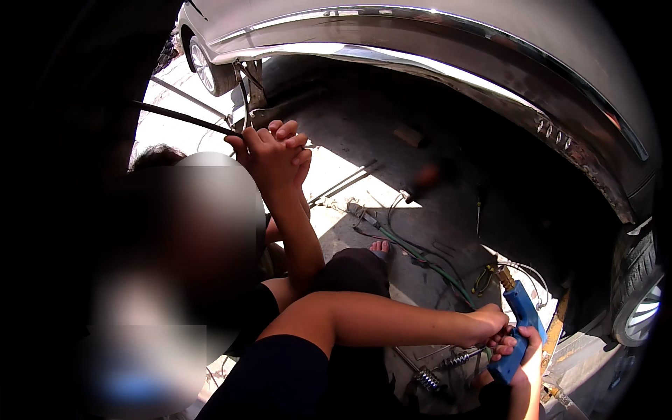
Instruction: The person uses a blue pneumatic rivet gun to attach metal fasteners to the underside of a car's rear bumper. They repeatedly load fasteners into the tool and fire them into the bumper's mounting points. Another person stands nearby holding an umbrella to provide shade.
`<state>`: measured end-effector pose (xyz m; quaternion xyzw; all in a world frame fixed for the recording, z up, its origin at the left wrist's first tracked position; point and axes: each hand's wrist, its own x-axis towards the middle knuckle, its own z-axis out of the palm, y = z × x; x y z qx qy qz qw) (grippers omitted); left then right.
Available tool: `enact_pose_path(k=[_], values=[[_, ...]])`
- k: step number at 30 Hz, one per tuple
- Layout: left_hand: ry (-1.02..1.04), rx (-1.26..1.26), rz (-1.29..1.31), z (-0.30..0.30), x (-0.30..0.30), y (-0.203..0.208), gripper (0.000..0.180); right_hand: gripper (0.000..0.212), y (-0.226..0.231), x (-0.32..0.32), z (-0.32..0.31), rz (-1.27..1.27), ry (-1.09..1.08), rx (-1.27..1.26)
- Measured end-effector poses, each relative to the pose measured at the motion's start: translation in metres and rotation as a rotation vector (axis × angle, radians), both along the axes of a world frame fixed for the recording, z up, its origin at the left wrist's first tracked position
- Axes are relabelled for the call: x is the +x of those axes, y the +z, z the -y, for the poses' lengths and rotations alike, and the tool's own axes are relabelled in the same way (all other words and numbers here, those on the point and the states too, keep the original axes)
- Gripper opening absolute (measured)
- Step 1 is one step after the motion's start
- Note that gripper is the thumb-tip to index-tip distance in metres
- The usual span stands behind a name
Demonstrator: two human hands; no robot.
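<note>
At four o'clock the right hand (pixel 531 348) wraps the blue, gun-shaped tool (pixel 519 306) with a brass-coloured metal end (pixel 505 278), and the left hand (pixel 494 324) curls by its handle — I can't tell what it pinches — so a snug, steady hold should help.

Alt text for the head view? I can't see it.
The wearer's right hand grips a blue tool with a brass fitting; the left hand is close against it. A green hose lies on the floor by a grey car; at left a co-worker's hands are raised near a dark rod.
</note>
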<state>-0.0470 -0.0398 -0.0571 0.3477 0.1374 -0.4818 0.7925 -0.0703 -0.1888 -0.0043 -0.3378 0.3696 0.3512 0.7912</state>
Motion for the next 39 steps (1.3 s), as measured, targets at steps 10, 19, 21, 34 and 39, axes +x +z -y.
enact_pose_path(k=[10, 19, 21, 34, 39], values=[[0.011, 0.062, -0.069, -0.013, -0.007, 0.005, 0.02, 0.02, -0.006, -0.004, -0.01, -0.002, 0.033, -0.012], [0.0, -0.011, -0.124, -0.022, 0.003, 0.008, 0.012, 0.021, -0.007, 0.008, -0.003, -0.065, 0.09, 0.2], [0.08, 0.132, -0.064, -0.022, 0.004, 0.015, 0.025, 0.027, -0.009, 0.008, 0.002, -0.071, 0.073, 0.207], [0.066, 0.139, -0.057, -0.024, 0.004, 0.012, 0.033, 0.022, -0.006, 0.001, 0.013, -0.068, 0.052, 0.238], [0.062, 0.237, -0.013, -0.027, 0.01, 0.015, 0.022, 0.022, -0.004, 0.0, 0.016, -0.034, 0.043, 0.267]])
